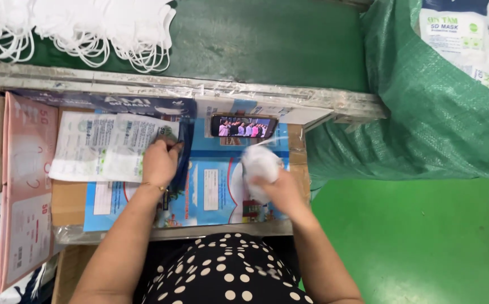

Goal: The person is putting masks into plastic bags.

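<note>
With the left hand (159, 163) pinching a printed pouch (112, 146) on the surface (216, 191) and the right hand (272, 188) closed around a white mask (260, 163), the loosely held mask could crumple entering the pouch.

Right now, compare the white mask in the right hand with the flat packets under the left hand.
The white mask is plain, bunched and lifted off the surface in the right hand; the flat packets are printed with green and dark markings and lie spread on the work surface, the left hand gripping their right edge. The mask looks smaller than the packets. Both are mainly white.
</note>
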